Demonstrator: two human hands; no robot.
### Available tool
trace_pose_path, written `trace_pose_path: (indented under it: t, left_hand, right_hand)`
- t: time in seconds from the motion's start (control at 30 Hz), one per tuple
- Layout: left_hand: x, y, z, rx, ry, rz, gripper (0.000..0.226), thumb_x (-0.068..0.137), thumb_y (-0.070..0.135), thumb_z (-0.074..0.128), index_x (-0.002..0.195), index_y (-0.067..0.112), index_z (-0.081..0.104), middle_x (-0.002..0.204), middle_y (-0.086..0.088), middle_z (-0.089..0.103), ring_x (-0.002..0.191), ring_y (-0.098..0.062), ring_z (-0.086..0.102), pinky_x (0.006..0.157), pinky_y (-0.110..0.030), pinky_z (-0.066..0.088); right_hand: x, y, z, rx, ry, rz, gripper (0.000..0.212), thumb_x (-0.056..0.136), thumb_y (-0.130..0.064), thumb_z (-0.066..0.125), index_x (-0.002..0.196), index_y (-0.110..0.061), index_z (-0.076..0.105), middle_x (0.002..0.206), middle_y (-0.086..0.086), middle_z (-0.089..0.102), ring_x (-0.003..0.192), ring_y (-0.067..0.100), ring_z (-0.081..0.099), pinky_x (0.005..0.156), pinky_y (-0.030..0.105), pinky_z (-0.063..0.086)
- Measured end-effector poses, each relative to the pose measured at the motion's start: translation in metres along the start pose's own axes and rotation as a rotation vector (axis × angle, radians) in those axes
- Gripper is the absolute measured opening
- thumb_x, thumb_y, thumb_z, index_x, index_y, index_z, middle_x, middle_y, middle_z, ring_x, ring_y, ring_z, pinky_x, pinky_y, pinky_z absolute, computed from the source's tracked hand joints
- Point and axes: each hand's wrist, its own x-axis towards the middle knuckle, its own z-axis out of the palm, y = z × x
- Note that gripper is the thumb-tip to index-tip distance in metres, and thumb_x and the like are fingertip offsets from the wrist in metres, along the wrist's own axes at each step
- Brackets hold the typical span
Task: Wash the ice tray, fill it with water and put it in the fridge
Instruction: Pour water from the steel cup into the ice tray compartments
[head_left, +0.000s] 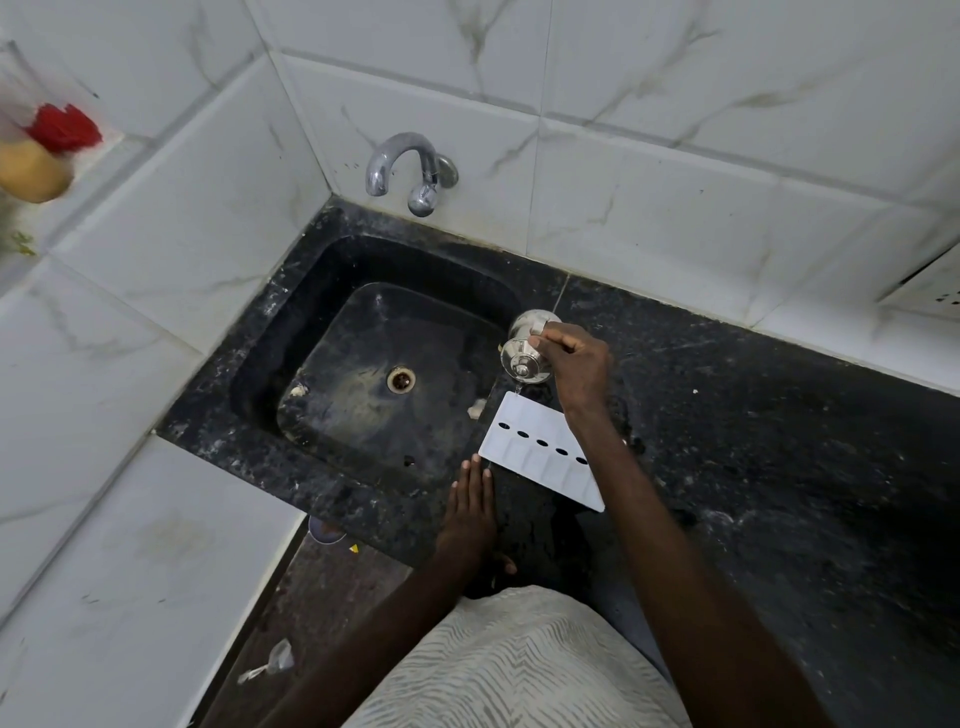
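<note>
right hand (579, 371) grips steel pot (522, 353) | ice tray (535, 452) on counter (753, 441) | left hand (470, 512) flat

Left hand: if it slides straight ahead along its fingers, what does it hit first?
Probably the ice tray: its left corner lies just ahead of the fingertips of the left hand. Farther left, only the sink rim.

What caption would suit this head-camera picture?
Right hand tips a steel pot, trickling water onto the white ice tray beside the sink.
</note>
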Motion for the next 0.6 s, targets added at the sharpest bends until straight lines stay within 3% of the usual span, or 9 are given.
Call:
trace_pose_path:
  t: [0.13,0.3,0.47,0.6]
  left_hand:
    - [0.0015,0.0003,-0.0017,0.01,-0.03,0.003,0.137,0.082,0.084,0.049,0.157,-0.011,-0.016,0.162,-0.032,-0.028,0.155,-0.048,-0.021,0.13,-0.053,-0.004]
    - [0.0017,-0.0003,0.0008,0.007,0.0,0.004,0.125,0.091,0.076,0.046,0.155,-0.01,-0.019,0.151,-0.031,-0.039,0.153,-0.048,-0.022,0.13,-0.053,-0.003]
    - [0.0003,-0.0002,0.0001,0.025,-0.004,0.01,0.137,0.082,0.085,0.047,0.156,-0.012,-0.016,0.159,-0.03,-0.031,0.154,-0.049,-0.02,0.129,-0.053,-0.003]
    - [0.0002,0.0001,-0.0017,0.011,-0.001,0.004,0.127,0.09,0.076,0.048,0.155,-0.011,-0.018,0.158,-0.031,-0.033,0.155,-0.048,-0.02,0.129,-0.053,-0.004]
  right_hand:
    - [-0.0021,-0.0013,0.0005,-0.002,-0.004,-0.016,0.024,0.08,0.002,0.084,0.104,-0.003,0.08,0.098,0.004,0.077,0.093,0.019,0.074,0.09,0.04,0.063]
    - [-0.0016,-0.0028,0.0001,-0.004,0.002,-0.035,0.023,0.079,0.004,0.083,0.102,0.0,0.08,0.099,0.01,0.077,0.094,0.022,0.073,0.091,0.041,0.061]
    - [-0.0004,-0.0049,-0.0012,0.016,0.007,-0.042,0.024,0.079,0.004,0.083,0.102,0.001,0.08,0.098,0.011,0.077,0.094,0.026,0.074,0.089,0.04,0.062]
    - [-0.0002,-0.0063,-0.0009,0.07,0.043,-0.006,0.022,0.081,0.004,0.083,0.102,0.003,0.079,0.102,0.017,0.077,0.096,0.032,0.074,0.086,0.04,0.062]
